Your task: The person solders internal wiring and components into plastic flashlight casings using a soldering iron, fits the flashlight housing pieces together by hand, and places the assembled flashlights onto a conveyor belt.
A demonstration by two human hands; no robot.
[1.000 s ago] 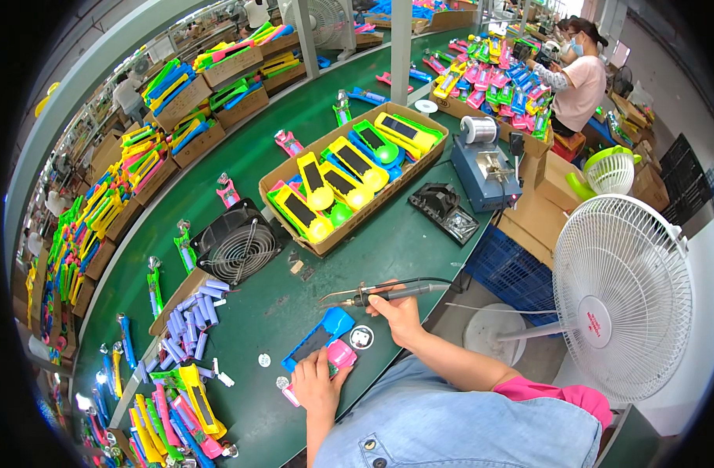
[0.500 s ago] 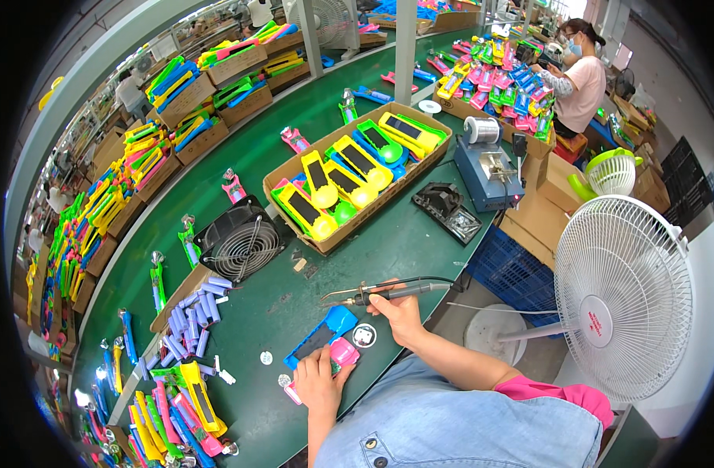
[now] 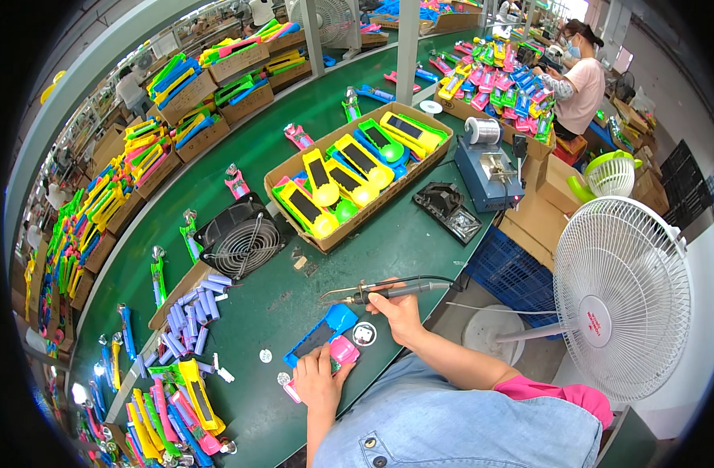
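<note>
My right hand (image 3: 401, 313) grips a soldering iron (image 3: 408, 291) by its dark handle. The iron's tip points left over the green bench, with a thin bent wire tube beside it. Under the curled fingers of my left hand (image 3: 319, 379) is a pink plastic casing (image 3: 344, 350), held down on the bench near its front edge. A bit of green circuit board shows at its side; the rest is covered by the hand. Touching or just beyond it lies a blue casing (image 3: 330, 328) with a dark panel. A round white part (image 3: 364, 335) lies right of the casings.
A cardboard tray (image 3: 326, 244) of bright casings stands beyond my hands. Left are a black fan (image 3: 244, 238), purple battery cells (image 3: 191, 320) and piled casings (image 3: 181, 413). A blue soldering machine (image 3: 490, 178) with a solder spool sits far right; a white fan (image 3: 622, 300) stands beside me.
The small coloured assemblies on the green belt beyond the bench have shifted slightly away and to the right. Both my hands stay almost in place.
</note>
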